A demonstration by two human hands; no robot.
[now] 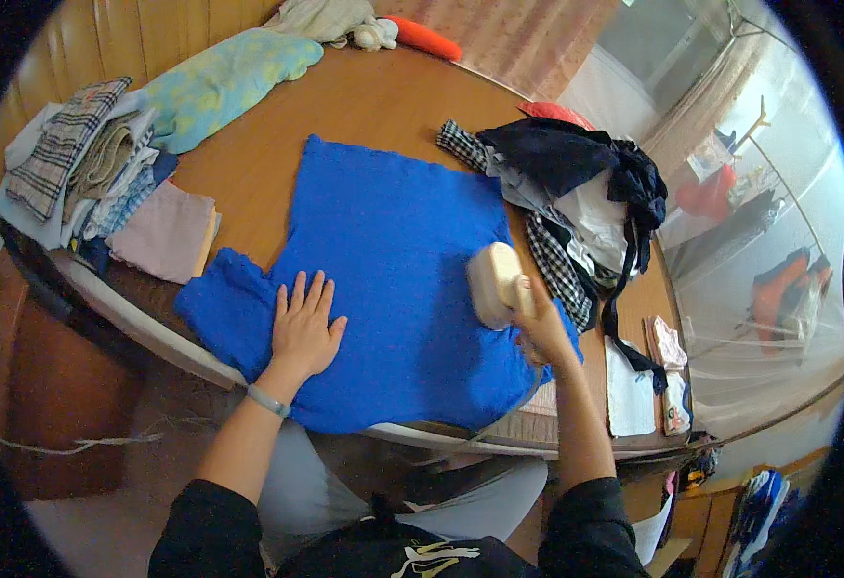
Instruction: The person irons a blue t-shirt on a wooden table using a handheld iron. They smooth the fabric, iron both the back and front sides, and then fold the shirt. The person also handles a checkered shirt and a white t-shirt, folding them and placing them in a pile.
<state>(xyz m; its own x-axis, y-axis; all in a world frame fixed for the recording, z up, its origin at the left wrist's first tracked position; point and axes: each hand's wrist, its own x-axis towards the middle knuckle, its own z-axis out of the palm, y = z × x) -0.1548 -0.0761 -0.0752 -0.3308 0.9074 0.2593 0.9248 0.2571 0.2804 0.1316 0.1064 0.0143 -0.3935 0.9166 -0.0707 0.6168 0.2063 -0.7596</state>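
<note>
A blue short-sleeved top (393, 238) lies spread on the brown wooden surface in front of me, one sleeve out to each side. My left hand (306, 329) rests flat on its left part beside the sleeve, fingers apart and holding nothing. In my right hand (541, 321) is the handle of a cream handheld garment steamer (494, 285), its head over the right part of the top. Whether the steamer touches the cloth cannot be told. Its thin cord (512, 412) trails from the handle down over the near edge.
Folded clothes (165, 231) are stacked on the left, near a blue-and-yellow cushion or blanket (227, 87). A loose heap of dark, white and checked clothes (574, 188) lies close on the right. Small folded items (631, 390) sit at the right edge, by a mosquito net (747, 289).
</note>
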